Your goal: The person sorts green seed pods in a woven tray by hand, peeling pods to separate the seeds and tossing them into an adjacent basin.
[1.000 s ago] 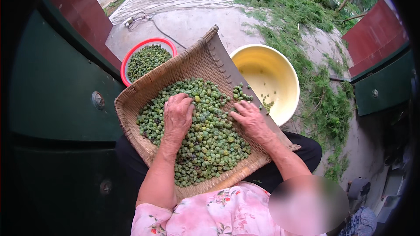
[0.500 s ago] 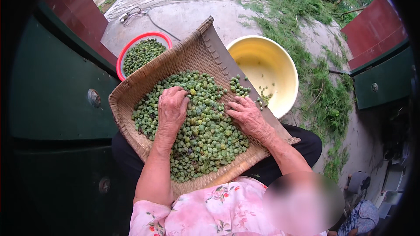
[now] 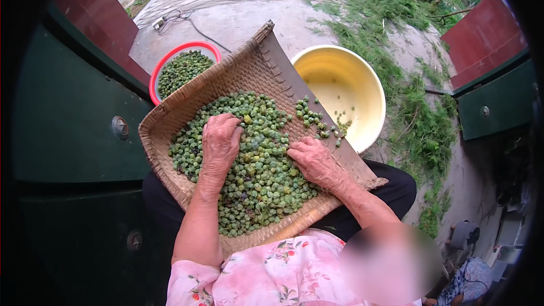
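A woven winnowing basket lies tilted across my lap, heaped with small round green fruits, a few of them yellowish or dark. My left hand rests on the upper left of the heap, fingers bent and drawn together; whatever is under the fingertips is hidden. At the heap's right edge, my right hand touches the fruits with bent fingers slightly apart. A loose group of fruits sits beyond it on the basket's flat lip.
Past the lip stands a yellow basin with a few fruits inside. A red-rimmed container of green fruits is at far left. Cut green branches cover the ground at right. Dark green door panels flank me. A cable lies behind.
My right hand has drawn slightly left and down, from beside the loose fruits to the heap's edge. A few fruits on the lip lie farther toward the basin. My left hand stays nearly put.
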A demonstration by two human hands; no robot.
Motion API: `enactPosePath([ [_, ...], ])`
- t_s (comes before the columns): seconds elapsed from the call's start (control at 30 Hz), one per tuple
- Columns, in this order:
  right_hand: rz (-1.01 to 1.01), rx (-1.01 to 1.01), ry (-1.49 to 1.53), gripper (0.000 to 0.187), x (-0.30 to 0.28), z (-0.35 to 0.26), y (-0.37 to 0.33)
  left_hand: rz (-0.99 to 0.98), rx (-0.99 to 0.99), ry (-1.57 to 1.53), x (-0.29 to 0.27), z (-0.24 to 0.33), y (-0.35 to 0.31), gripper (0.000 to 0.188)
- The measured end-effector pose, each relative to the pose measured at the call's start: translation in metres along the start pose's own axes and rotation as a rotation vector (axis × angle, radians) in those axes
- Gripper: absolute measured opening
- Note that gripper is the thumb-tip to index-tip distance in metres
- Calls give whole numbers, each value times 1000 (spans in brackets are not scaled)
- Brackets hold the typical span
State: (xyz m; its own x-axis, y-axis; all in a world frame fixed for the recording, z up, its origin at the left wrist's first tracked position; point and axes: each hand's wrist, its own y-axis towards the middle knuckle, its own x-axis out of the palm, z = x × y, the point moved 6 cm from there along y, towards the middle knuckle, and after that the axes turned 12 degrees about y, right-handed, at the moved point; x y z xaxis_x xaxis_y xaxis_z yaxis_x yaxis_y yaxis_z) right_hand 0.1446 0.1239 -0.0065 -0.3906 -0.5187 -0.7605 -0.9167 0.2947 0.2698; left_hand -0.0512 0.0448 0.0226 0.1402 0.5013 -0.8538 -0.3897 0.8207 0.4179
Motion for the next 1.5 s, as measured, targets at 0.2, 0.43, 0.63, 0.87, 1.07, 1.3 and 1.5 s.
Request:
enactPosePath([
  [0.2, 47, 204, -242, 9, -36, 26, -19, -19, -12, 14, -2, -1, 0, 17],
  [0.43, 84, 79, -170, 17, -26, 7, -10, -17, -1, 16, 1, 0, -1, 17],
  [0.63, -102, -9, -131, 17, -16, 17, -15, -22, -2, 16, 0, 2, 0, 15],
  [0.87, 160, 289, -147, 26, -59, 53, -49, -28, 10, 24, -2, 0, 0, 16],
  [1.07, 31, 138, -167, 38, -50, 18, -34, 0, 19, 27, 0, 2, -1, 13],
  [1.3, -98, 73, -224, 22, -47, 42, -38, -21, 17, 35, 0, 0, -1, 15],
  [1.5, 213, 330, -457, 22, -66, 83, -40, -32, -2, 36, -1, 1, 1, 13],
])
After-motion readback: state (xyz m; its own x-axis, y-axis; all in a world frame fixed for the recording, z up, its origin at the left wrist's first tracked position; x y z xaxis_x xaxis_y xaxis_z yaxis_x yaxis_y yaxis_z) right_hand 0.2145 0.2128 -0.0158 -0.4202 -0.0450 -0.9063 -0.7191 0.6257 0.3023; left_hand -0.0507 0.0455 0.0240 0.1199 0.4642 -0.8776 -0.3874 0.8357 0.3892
